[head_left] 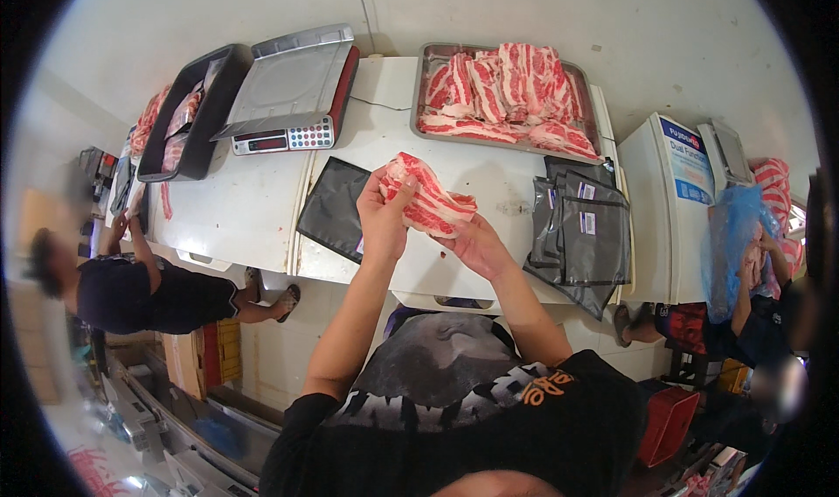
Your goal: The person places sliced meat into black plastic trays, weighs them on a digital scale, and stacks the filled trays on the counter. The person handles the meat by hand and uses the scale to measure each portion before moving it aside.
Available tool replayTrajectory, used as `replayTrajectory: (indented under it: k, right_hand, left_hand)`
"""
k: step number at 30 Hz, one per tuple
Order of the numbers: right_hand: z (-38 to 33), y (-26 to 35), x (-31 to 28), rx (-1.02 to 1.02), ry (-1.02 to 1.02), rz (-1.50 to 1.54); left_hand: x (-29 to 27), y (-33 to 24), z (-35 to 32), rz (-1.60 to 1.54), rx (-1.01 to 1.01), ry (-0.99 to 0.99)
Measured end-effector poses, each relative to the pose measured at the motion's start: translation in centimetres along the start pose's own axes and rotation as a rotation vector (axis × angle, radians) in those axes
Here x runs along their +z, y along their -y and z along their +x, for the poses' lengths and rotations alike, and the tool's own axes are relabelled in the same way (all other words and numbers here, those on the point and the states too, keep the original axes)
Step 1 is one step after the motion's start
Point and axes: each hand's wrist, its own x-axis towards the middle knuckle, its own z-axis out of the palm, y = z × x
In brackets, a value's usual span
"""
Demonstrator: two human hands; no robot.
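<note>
From the head camera we look down on a white worktop [253, 208] made of chest-like units pushed together. Our left hand [384, 222] is raised above it, fingers and thumb closed on the upper edge of a stack of sliced meat [428, 200], red streaked with white fat. Our right hand [476, 245] lies palm up under the lower end, fingers curled against the slices, so the limp stack rests on it instead of hanging from the pinch. Held this way, the meat is clear of the worktop, between the two hands and in front of our chest.

Just left of the hands a dark pouch [332, 208] lies flat on the worktop, near enough to reach without stepping. To the right a pile of like pouches [581, 235] is fanned out, hanging partly over the near edge. Behind the hands a steel tray [507, 143] holds more slices, laid in overlapping rows. A scale [293, 95] with a steel pan stands at the back left, its keypad turned toward us, and beside it a black tub [192, 112] holds more meat.

At the far left a person in dark clothes [131, 291] works at the same worktop. At the right edge another person handles a blue bag [734, 235] beside a white box [682, 200].
</note>
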Motion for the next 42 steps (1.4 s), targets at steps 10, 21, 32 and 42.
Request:
replayTrajectory:
  k: [10, 21, 32, 42]
  right_hand:
    - [0.2, -1.8, 0.5, 0.105, 0.016, 0.100]
    - [-0.7, 0.0, 2.7, 0.097, 0.275, 0.386]
    - [-2.2, -4.2, -2.9, 0.118, -0.082, 0.568]
    - [-2.4, -4.8, -4.9, 0.045, -0.012, 0.556]
  left_hand:
    - [-2.4, -0.3, -0.6, -0.052, 0.030, -0.041]
    - [-1.3, 0.7, -4.2, 0.227, 0.096, -0.071]
    - [-12.8, 3.0, 0.2, 0.796, 0.113, -0.092]
    - [-14.2, 5.2, -2.1, 1.330, 0.409, 0.135]
